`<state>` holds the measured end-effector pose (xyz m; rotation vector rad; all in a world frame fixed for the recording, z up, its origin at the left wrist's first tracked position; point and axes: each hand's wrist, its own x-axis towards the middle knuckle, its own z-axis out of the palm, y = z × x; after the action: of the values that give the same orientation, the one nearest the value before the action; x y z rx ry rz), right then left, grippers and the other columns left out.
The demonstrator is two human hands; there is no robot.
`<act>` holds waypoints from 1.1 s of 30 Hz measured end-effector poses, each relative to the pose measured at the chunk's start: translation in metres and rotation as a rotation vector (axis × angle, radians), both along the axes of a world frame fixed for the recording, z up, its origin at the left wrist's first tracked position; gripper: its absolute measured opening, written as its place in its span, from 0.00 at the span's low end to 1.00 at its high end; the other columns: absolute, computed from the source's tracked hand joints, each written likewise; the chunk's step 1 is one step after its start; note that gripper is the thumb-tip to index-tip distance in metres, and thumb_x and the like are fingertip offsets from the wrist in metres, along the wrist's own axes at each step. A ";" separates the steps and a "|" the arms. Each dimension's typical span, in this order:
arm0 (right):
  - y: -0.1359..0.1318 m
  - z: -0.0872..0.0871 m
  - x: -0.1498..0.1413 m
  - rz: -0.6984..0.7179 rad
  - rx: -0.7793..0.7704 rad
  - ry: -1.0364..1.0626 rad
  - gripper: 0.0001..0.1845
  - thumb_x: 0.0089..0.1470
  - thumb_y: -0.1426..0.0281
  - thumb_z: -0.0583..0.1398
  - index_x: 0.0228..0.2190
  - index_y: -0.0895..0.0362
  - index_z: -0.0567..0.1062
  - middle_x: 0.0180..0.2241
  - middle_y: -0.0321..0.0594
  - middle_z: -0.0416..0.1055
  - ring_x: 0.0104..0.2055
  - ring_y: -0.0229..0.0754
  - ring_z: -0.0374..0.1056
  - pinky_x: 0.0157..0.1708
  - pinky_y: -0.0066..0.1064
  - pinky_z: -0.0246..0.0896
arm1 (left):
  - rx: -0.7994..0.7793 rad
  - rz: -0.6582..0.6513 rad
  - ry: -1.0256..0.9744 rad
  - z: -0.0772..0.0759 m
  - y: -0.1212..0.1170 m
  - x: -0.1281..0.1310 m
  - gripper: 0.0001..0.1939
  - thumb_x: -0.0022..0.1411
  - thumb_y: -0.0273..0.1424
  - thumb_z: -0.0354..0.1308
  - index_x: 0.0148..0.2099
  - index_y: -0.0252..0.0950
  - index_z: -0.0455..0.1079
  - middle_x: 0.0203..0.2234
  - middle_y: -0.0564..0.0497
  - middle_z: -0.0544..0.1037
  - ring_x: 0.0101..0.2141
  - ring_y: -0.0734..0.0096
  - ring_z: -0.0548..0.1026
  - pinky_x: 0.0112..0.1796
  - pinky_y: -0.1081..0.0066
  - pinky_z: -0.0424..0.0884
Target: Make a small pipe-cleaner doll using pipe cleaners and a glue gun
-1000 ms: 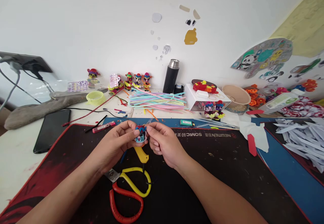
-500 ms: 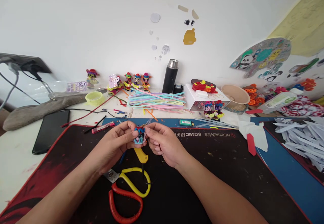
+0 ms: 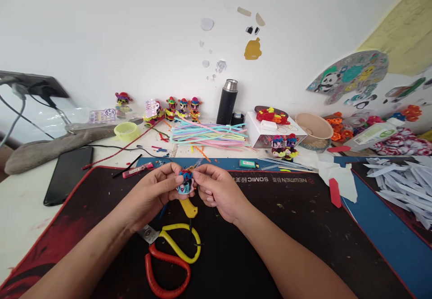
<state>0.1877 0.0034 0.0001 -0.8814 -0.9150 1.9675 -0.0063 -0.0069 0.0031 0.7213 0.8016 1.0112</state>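
Note:
Between both hands, over the dark mat, is a small doll figure (image 3: 185, 187) with a fuzzy blue and red top and a light blue and white lower part. My left hand (image 3: 153, 193) is closed around its left side, thumb on the front. On the other side, my right hand (image 3: 219, 191) pinches at the doll's upper right edge; its fingertips partly hide what they grip. A thin clear piece sticks up behind the doll. Below the hands lie scissors (image 3: 181, 255) with one yellow and one red handle. A yellow-handled tool (image 3: 189, 208) rests just under the doll, partly hidden.
Pastel pipe cleaners (image 3: 209, 133) lie behind the hands, near several finished dolls (image 3: 182, 108). A black flask (image 3: 227, 103) and a white box (image 3: 251, 130) stand by the wall. On the left is a phone (image 3: 68, 175); on the right, a heap of paper strips (image 3: 401, 186).
The doll has tilted and turned slightly between the fingers. Both hands stay in nearly the same place, and the things on the table have not moved.

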 end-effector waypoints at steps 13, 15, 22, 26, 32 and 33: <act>0.000 -0.001 0.002 0.078 -0.026 0.070 0.24 0.48 0.55 0.78 0.35 0.57 0.75 0.25 0.29 0.71 0.17 0.25 0.51 0.15 0.22 0.34 | 0.016 -0.081 -0.050 -0.002 0.000 -0.004 0.16 0.54 0.33 0.81 0.40 0.33 0.79 0.30 0.49 0.84 0.27 0.71 0.82 0.31 0.74 0.84; 0.000 -0.001 0.002 0.087 -0.028 0.073 0.25 0.48 0.55 0.78 0.35 0.57 0.75 0.26 0.30 0.73 0.17 0.25 0.52 0.15 0.22 0.34 | 0.015 -0.094 -0.061 -0.001 0.000 -0.004 0.16 0.54 0.33 0.81 0.40 0.33 0.79 0.30 0.48 0.85 0.26 0.71 0.82 0.30 0.74 0.84; -0.001 0.000 0.001 0.091 -0.010 0.068 0.26 0.47 0.56 0.78 0.39 0.57 0.77 0.27 0.31 0.74 0.17 0.25 0.52 0.15 0.22 0.36 | -0.008 -0.114 -0.070 0.003 -0.002 -0.004 0.17 0.53 0.34 0.81 0.39 0.32 0.79 0.30 0.46 0.85 0.26 0.70 0.83 0.30 0.74 0.83; -0.001 0.001 0.000 0.083 0.012 0.061 0.25 0.49 0.56 0.77 0.40 0.57 0.78 0.27 0.30 0.74 0.17 0.25 0.52 0.15 0.22 0.36 | -0.033 -0.127 -0.080 0.004 -0.002 -0.004 0.17 0.54 0.33 0.81 0.41 0.33 0.80 0.30 0.45 0.85 0.27 0.66 0.84 0.29 0.74 0.83; -0.002 0.001 0.001 0.079 0.009 0.055 0.25 0.49 0.56 0.77 0.41 0.56 0.78 0.27 0.31 0.73 0.17 0.25 0.52 0.16 0.22 0.37 | -0.053 -0.104 -0.090 0.003 -0.002 -0.004 0.16 0.55 0.32 0.80 0.42 0.34 0.81 0.31 0.47 0.84 0.30 0.65 0.84 0.28 0.73 0.84; -0.002 0.001 0.001 0.082 0.010 0.055 0.25 0.49 0.56 0.77 0.41 0.56 0.78 0.26 0.31 0.73 0.17 0.25 0.52 0.16 0.22 0.37 | -0.052 -0.099 -0.093 0.003 -0.002 -0.004 0.16 0.55 0.31 0.80 0.43 0.34 0.81 0.31 0.47 0.84 0.30 0.65 0.84 0.29 0.73 0.84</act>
<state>0.1884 0.0018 0.0012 -0.7915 -0.9422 2.0446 -0.0103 -0.0087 0.0063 0.6583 0.7024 0.9250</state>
